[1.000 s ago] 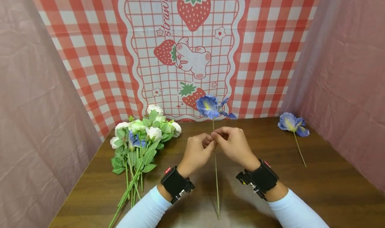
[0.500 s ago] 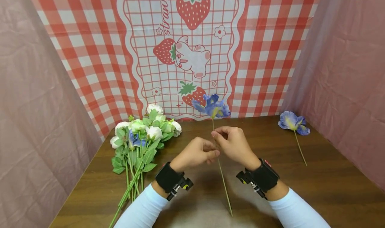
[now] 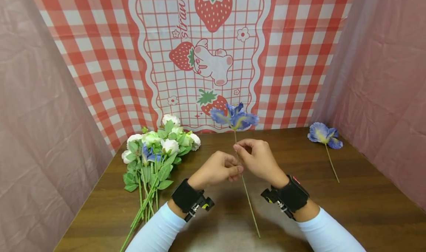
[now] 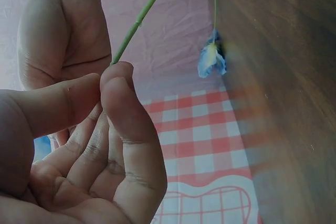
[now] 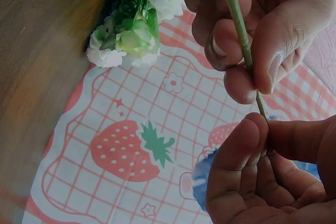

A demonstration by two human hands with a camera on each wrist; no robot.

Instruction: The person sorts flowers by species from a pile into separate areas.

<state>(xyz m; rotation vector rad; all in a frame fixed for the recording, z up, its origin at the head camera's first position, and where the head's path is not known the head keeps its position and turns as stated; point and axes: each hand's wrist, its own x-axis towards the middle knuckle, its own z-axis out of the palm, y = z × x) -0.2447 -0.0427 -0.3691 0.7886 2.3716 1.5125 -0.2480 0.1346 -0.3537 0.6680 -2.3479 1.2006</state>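
Note:
A blue iris (image 3: 235, 118) with a thin green stem stands between my hands, bloom at the top. My right hand (image 3: 259, 159) pinches the stem a little below the bloom, between thumb and fingertip. Just under that, my left hand (image 3: 217, 169) pinches the same stem (image 4: 137, 23) with thumb and forefinger; its other fingers are loosely bent. In the right wrist view both pinches show close together on the stem. The stem's lower end slants down to the right above the table. Part of the bloom is hidden by the right hand (image 5: 262, 182) there.
On the left of the brown table (image 3: 359, 215) lies a bunch of white roses (image 3: 170, 147) with green leaves and a blue flower (image 3: 150, 154) among them. Another blue iris (image 3: 322, 134) lies at the far right. A checked strawberry cloth (image 3: 286, 78) hangs behind.
My left hand has slid down the stem from beside the right hand. The iris bloom has turned around, and the stem's lower end has swung right. The right hand has stayed in place.

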